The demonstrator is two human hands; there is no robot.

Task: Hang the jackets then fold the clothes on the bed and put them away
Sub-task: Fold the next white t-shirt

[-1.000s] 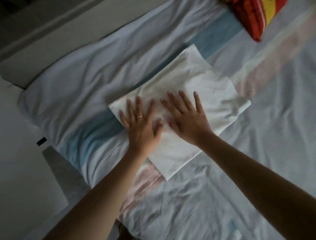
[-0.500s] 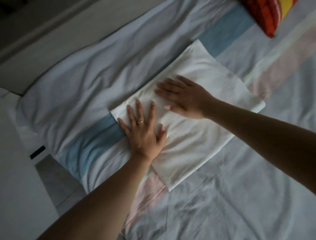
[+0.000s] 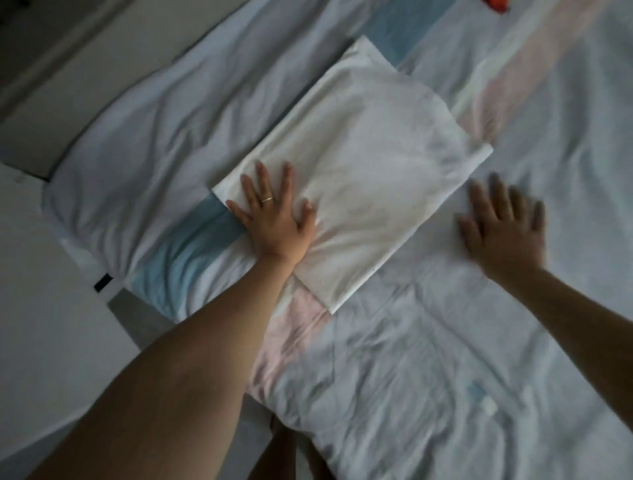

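Folded white cloth (image 3: 359, 178) on striped bedsheet (image 3: 445, 359); left hand (image 3: 270, 219) flat on it, right hand (image 3: 503, 233) spread beside

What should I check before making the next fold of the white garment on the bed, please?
1. The left hand lies flat on the white garment, pinning its near-left end: ok.
2. The right hand is on the garment too: not ok; it is beside it, over the bedsheet.
3. That hand touches the sheet: cannot tell, it is blurred.
4. Garment lies flat, edges roughly square: ok.
5. Garment lies apart from the red item at the top edge: ok.
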